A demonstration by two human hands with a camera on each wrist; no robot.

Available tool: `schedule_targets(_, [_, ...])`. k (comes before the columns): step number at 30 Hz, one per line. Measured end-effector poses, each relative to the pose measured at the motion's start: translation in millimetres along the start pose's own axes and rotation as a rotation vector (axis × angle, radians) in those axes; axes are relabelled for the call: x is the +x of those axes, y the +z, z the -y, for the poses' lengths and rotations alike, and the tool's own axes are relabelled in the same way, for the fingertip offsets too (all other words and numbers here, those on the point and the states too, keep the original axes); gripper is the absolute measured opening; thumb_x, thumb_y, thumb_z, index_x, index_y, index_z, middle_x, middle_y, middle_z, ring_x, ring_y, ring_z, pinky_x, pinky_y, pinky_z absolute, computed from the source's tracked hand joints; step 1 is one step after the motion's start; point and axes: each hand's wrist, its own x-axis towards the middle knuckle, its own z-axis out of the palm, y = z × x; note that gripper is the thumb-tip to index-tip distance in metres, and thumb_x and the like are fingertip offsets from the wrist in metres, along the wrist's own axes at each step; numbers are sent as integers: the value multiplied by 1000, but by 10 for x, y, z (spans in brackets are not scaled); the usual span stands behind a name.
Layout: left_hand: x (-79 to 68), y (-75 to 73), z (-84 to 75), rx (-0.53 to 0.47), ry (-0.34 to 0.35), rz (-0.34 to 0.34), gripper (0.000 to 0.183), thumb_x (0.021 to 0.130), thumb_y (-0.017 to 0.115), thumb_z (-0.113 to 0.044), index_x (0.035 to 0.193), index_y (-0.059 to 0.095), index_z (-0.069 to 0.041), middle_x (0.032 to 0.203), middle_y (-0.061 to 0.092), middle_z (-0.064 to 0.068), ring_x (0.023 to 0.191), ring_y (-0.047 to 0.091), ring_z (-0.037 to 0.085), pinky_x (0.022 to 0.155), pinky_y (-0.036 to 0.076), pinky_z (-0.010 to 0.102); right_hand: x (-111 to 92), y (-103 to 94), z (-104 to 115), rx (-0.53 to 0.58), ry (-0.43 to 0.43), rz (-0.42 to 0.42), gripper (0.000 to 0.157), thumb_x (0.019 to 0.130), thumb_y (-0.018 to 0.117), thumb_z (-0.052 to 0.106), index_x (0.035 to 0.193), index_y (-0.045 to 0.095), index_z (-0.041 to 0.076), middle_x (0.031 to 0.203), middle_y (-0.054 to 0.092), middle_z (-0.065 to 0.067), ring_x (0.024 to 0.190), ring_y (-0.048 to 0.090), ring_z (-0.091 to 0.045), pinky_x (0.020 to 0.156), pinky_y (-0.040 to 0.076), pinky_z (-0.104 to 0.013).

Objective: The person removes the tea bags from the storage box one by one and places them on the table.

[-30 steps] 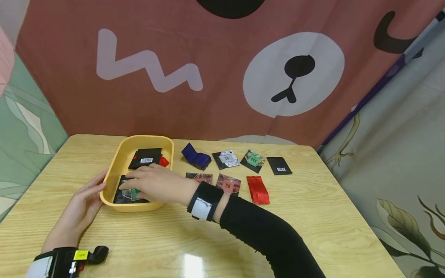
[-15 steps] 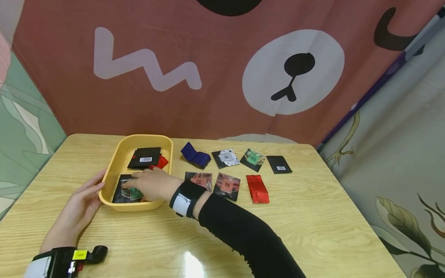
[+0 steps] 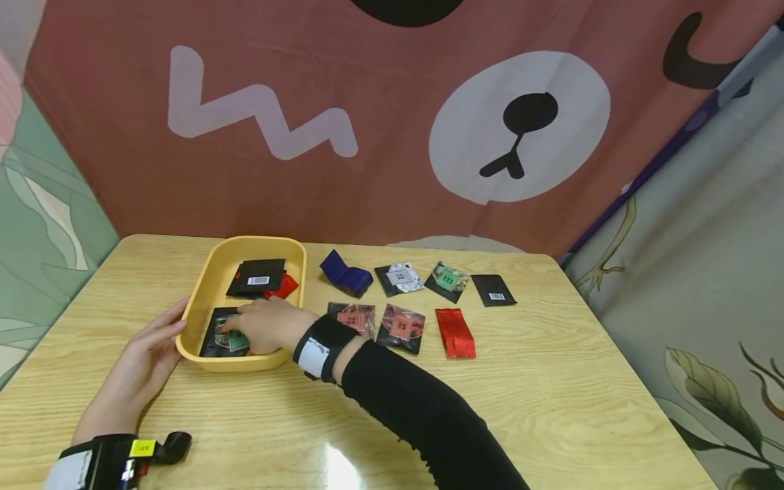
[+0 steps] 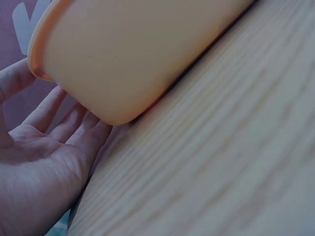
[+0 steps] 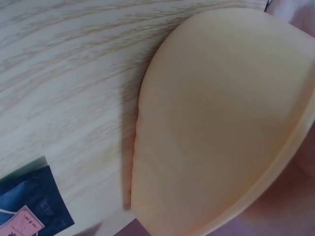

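A yellow plastic basket [image 3: 223, 364] holds several small sachets. My left hand [image 3: 147, 354] touches its left side, fingers extended against the wall below the rim; the left wrist view shows the hand [image 4: 54, 142] against the outer wall of the basket [image 4: 133, 54]. My right hand [image 3: 272, 325] reaches inside over the near right part, fingertips at a black sachet with a green label [image 3: 237, 340]. Its thumb is hidden, and I cannot tell whether it grips anything. Behind it lie black sachets with a barcode [image 3: 257, 278] and a red sachet [image 3: 283, 286].
Right of the basket lie a folded dark blue packet [image 3: 346, 273], a white-labelled sachet [image 3: 399, 279], a green-labelled one [image 3: 447, 280], a black one with a barcode [image 3: 493, 291], two with pink-red labels, including this sachet [image 3: 401, 328], and a red one [image 3: 455, 333].
My right hand has moved lower into the basket and slightly right, uncovering the red sachet and more of the near black sachet. My left hand has stayed at the basket's side.
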Motion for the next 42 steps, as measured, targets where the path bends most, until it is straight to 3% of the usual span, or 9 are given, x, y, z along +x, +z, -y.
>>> schedule_targets(4, [1, 19, -12, 17, -5, -7, 50, 106, 41, -11, 153, 35, -27, 166, -2, -2, 149, 9, 11, 117, 8, 28, 14, 0, -2, 14, 6, -16, 59, 93, 68, 38, 146, 44, 45, 150, 41, 14, 138, 33, -6, 114, 27, -32])
schedule_targets(8, [1, 32, -23, 33, -11, -23, 51, 106, 42, -12, 154, 32, -27, 166, -1, -4, 150, 4, 14, 116, 10, 27, 27, 17, -18, 15, 3, -48, 63, 91, 69, 44, 148, 42, 44, 153, 37, 10, 139, 31, -7, 114, 26, -32])
schedule_targets(11, [-7, 22, -19, 24, -1, -6, 49, 106, 41, -11, 153, 37, -28, 166, 3, -3, 145, 21, 7, 114, 20, 23, 22, 26, -38, 8, -1, -87, 68, 89, 67, 52, 150, 38, 42, 154, 34, 6, 140, 30, -10, 114, 26, -31])
schedule_targets(15, [-9, 11, -1, -41, 46, 56, 45, 106, 38, -5, 143, 53, -25, 158, 24, -2, 124, 49, -1, 102, 40, 17, -25, 9, -64, 18, 0, -154, 74, 88, 66, 58, 152, 36, 38, 154, 33, 3, 140, 30, -12, 114, 26, -31])
schedule_targets(18, [-6, 12, -1, -87, 69, 77, 44, 105, 37, -1, 138, 59, -22, 151, 32, 0, 118, 54, 1, 96, 45, 17, -82, -24, -75, 44, 2, -198, 74, 88, 65, 58, 153, 36, 36, 156, 30, 2, 141, 28, -14, 116, 23, -33])
schedule_targets(26, [-5, 19, -8, -43, 36, 31, 46, 106, 40, -6, 147, 49, -25, 165, 4, 1, 116, 53, -2, 94, 44, 13, -287, -31, -186, 92, -20, -329, 72, 90, 64, 55, 153, 36, 33, 158, 25, -3, 145, 22, -17, 118, 18, -34])
schedule_targets(31, [8, 23, 3, -39, 29, 39, 46, 106, 39, -6, 146, 49, -24, 166, 1, 3, 116, 54, -2, 96, 43, 15, -483, 43, -284, 143, -50, -412, 72, 91, 65, 51, 154, 35, 30, 159, 24, -6, 146, 21, -19, 118, 19, -34])
schedule_targets(37, [10, 8, -15, 12, 0, -4, 50, 106, 42, -10, 153, 36, -27, 166, -3, 2, 133, 39, -1, 109, 29, 20, -772, 161, -351, 186, -84, -507, 77, 91, 66, 51, 155, 33, 24, 159, 24, -10, 144, 25, -24, 119, 21, -38])
schedule_targets(42, [2, 10, -19, -20, 3, 3, 49, 106, 41, -8, 152, 40, -26, 166, -5, 3, 126, 47, -2, 96, 42, 14, -1013, 218, -469, 188, -90, -576, 76, 91, 65, 48, 154, 31, 21, 160, 20, -11, 145, 25, -26, 118, 22, -40])
